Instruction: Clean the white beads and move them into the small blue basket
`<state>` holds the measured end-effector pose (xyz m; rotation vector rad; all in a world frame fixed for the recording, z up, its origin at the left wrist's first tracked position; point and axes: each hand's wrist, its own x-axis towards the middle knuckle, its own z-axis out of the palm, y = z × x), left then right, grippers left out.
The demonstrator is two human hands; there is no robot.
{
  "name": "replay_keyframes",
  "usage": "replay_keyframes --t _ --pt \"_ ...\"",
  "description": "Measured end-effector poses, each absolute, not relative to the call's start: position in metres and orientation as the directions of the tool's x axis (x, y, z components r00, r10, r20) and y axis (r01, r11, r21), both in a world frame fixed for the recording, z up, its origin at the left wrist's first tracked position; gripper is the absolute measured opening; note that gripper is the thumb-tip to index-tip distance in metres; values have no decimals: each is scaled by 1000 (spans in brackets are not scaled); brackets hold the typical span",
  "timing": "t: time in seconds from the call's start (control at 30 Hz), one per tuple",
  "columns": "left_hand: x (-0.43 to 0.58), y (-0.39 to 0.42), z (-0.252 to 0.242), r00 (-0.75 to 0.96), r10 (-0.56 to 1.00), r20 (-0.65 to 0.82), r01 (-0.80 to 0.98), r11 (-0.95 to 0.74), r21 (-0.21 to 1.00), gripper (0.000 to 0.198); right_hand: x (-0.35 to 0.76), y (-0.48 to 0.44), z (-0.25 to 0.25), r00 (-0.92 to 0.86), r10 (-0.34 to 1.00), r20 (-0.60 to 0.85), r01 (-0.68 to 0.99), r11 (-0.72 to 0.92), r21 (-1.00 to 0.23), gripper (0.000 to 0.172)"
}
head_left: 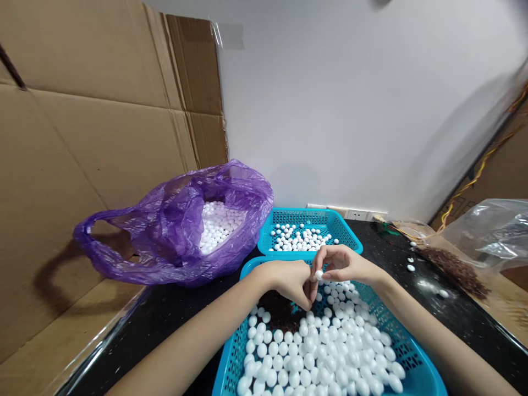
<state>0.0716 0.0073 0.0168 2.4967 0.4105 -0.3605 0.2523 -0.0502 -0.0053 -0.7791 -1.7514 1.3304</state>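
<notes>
My left hand (291, 281) and my right hand (344, 264) meet above the near blue basket (233, 357), which is full of white foam balls (322, 352). Between the fingertips of both hands sits one white ball (318, 274). My left fingers are curled and pinch it; my right fingers pinch it from the other side. A dark brown clump (280, 309) lies in the basket under my left hand. Behind my hands stands a second blue basket (350, 236) with a thinner layer of white balls.
A purple plastic bag (173, 231) holding white balls lies at the left against cardboard sheets (82, 137). At the right, brown fibres (454, 269), loose white balls and a clear plastic bag (495, 231) rest on the black table (474, 324). A white wall is behind.
</notes>
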Motion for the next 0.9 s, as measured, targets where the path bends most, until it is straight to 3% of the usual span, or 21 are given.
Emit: replay_keyframes --t 0.2,0.4,0.63,0.77,0.9 --pt "71 11 16 954 126 -273 273 -744 610 17 255 -48 -8 -424 875 235 -31 245 -969 18" --pt "74 12 16 952 160 -262 307 -521 797 15 255 -46 -7 -271 926 264 -124 239 -963 16" --pt "77 11 22 918 339 205 49 -613 789 15 254 -46 1 11 959 284 -233 278 -932 14" --pt "79 12 25 814 467 345 8 -604 797 19 254 -44 0 141 946 292 -252 319 -913 16" --pt "81 13 27 707 558 435 -13 -604 797 20 254 -43 -2 83 948 307 -259 318 -912 19"
